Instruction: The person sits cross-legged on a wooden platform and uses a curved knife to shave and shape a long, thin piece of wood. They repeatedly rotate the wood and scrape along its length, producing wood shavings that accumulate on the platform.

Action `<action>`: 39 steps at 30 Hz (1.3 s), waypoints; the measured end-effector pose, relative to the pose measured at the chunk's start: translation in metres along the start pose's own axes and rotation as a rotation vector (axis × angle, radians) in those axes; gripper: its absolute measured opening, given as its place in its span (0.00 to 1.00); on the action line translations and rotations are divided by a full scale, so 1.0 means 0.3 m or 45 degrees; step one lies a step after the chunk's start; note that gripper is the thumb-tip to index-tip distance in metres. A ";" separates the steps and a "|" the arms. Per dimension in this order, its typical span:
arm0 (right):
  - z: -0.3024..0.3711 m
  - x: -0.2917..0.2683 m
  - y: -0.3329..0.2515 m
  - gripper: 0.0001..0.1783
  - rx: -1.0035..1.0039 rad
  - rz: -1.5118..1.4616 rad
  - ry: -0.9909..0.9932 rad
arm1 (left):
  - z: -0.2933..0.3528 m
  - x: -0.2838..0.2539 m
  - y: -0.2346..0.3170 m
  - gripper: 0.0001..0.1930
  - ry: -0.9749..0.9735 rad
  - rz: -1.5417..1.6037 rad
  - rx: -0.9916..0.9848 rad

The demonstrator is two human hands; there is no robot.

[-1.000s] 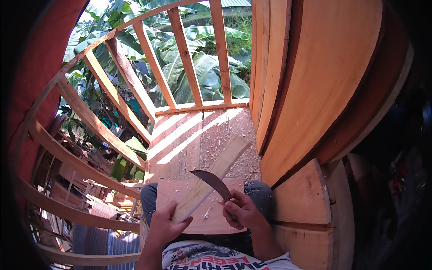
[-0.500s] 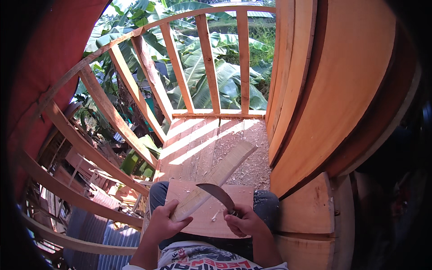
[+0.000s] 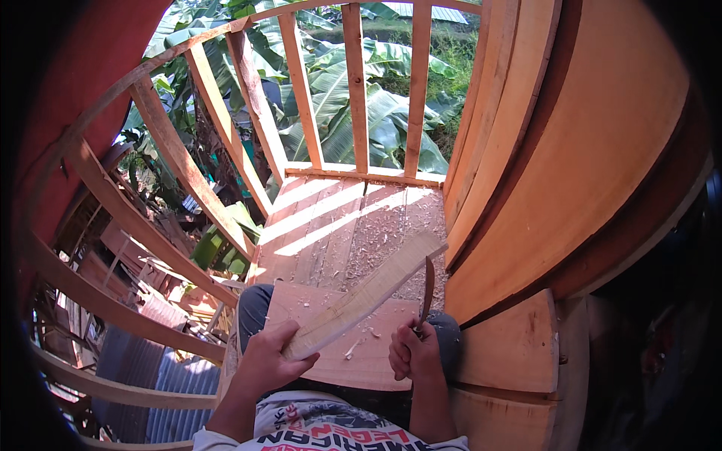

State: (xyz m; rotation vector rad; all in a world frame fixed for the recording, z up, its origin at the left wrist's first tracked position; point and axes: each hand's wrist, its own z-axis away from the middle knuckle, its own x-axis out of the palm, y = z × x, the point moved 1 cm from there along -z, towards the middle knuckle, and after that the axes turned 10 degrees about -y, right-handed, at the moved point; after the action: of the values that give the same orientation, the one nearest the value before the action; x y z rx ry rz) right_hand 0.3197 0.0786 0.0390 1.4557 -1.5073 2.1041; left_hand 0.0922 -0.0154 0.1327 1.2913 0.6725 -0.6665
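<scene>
My left hand [image 3: 277, 353] grips the near end of a long, pale wooden slat [image 3: 368, 295], which slants away to the right. In my right hand [image 3: 414, 350] is a knife with a dark curved blade [image 3: 428, 289]; most of its handle is hidden by my fingers. The blade points up and away, just right of the slat's far part, and whether it touches the wood I cannot tell. Under both hands a flat wooden board [image 3: 331, 368] lies across my lap, with a few curled shavings [image 3: 351, 350] on it.
Wood shavings are strewn over the plank floor [image 3: 323, 225] ahead. A slatted wooden railing [image 3: 356, 90] curves round the front and left, with banana plants [image 3: 323, 113] beyond it. Tall wooden panels [image 3: 579, 150] stand close on my right, above wooden steps or boards [image 3: 504, 346].
The knife has swung from lying across the slat, blade pointing left, to upright at its right side. My right hand has moved slightly right and up. The view has shifted a little.
</scene>
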 end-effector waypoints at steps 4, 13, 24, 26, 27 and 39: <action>0.010 0.035 0.035 0.08 0.212 0.371 -0.269 | -0.007 0.005 0.003 0.21 -0.029 -0.006 -0.012; -0.009 0.006 -0.013 0.07 0.158 0.305 -0.151 | -0.068 0.022 -0.024 0.21 -0.085 0.079 0.037; -0.026 -0.002 -0.046 0.06 0.193 0.241 0.060 | -0.143 0.051 -0.030 0.21 -0.203 0.060 0.024; -0.032 -0.003 -0.052 0.06 0.237 0.204 0.089 | -0.156 0.048 -0.034 0.21 -0.210 0.050 -0.010; -0.026 -0.014 -0.056 0.06 0.247 0.275 0.019 | -0.158 0.050 -0.040 0.21 -0.222 0.069 0.008; -0.022 -0.014 -0.066 0.07 0.331 0.492 -0.008 | -0.146 0.057 -0.079 0.22 -0.256 0.124 0.015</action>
State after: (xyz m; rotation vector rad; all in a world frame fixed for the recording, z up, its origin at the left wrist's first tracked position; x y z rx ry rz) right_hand 0.3299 0.0948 0.0482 1.3303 -1.6816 2.6058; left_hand 0.0817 0.0230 0.0983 1.2405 0.4389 -0.7102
